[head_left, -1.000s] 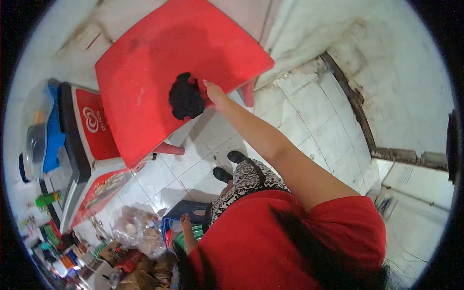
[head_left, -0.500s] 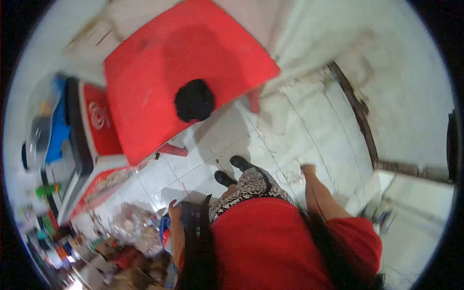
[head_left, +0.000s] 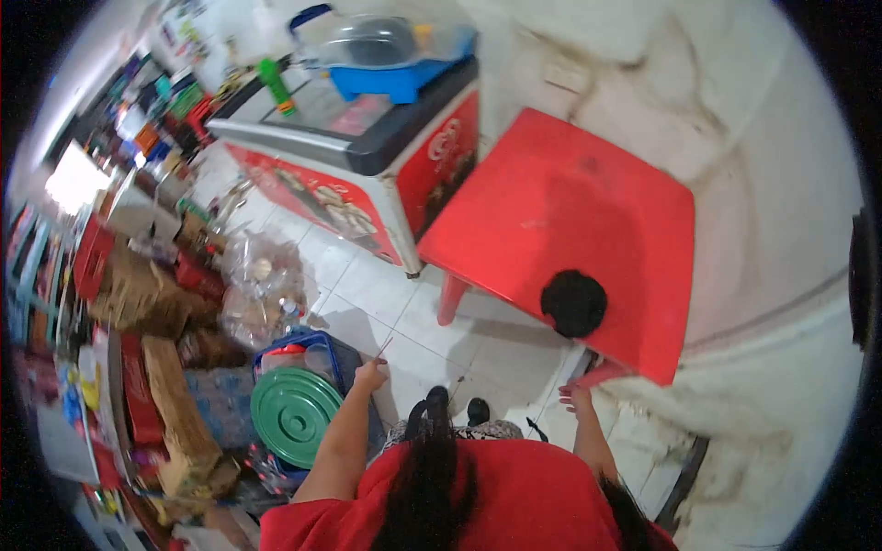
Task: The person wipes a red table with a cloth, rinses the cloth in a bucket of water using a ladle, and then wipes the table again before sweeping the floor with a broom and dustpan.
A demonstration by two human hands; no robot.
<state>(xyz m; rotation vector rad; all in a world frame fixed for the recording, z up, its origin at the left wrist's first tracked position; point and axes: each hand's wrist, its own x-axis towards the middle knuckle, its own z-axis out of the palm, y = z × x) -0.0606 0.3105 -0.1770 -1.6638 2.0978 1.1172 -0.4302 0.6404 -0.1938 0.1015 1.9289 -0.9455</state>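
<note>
My left hand [head_left: 370, 375] hangs beside a blue bin, its fingers loosely bent and apart, with nothing plainly in them. A thin reddish stick-like thing [head_left: 384, 346] shows just beyond the fingertips and seems to lie on the floor. My right hand [head_left: 576, 398] is low at the right with fingers spread, close to the near edge and leg of a red table [head_left: 634, 211]. On that table, near its edge, lies a round, dark black thing [head_left: 574, 303] whose kind I cannot make out. A green round lid [head_left: 296, 418] rests on the blue bin [head_left: 344, 354] to my left.
A chest freezer [head_left: 404, 197] with red panels stands ahead, carrying a blue tray [head_left: 395, 83], a clear-lidded container and a green bottle [head_left: 274, 84]. Clear plastic bags [head_left: 262, 285], cardboard boxes [head_left: 138, 285] and bottle packs crowd the left. A stained wall [head_left: 763, 230] is at right.
My view has swung left, so the table and black thing appear farther right and the freezer fully shows. My right hand has come forward; my left hand has moved forward beside the bin.
</note>
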